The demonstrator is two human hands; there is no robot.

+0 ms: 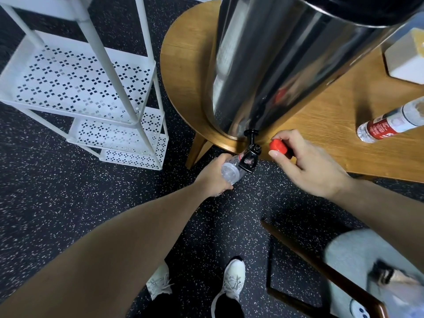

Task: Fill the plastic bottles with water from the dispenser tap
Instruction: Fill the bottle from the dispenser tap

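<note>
A tall steel water dispenser (270, 65) stands on a round wooden table (332, 138), and its black tap (250, 157) juts over the table's front edge. My left hand (213, 175) grips a clear plastic bottle (229, 172) just under the tap, its neck hidden behind the tap. My right hand (307, 161) pinches a red bottle cap (278, 146) just right of the tap, above the table edge. A second clear bottle with a red label (390, 122) lies on its side on the table at the right.
A white perforated metal shelf rack (87, 88) stands on the speckled dark floor to the left. A white box (406, 58) sits at the table's far right. A dark wooden chair frame (321, 267) is at lower right, beside my feet.
</note>
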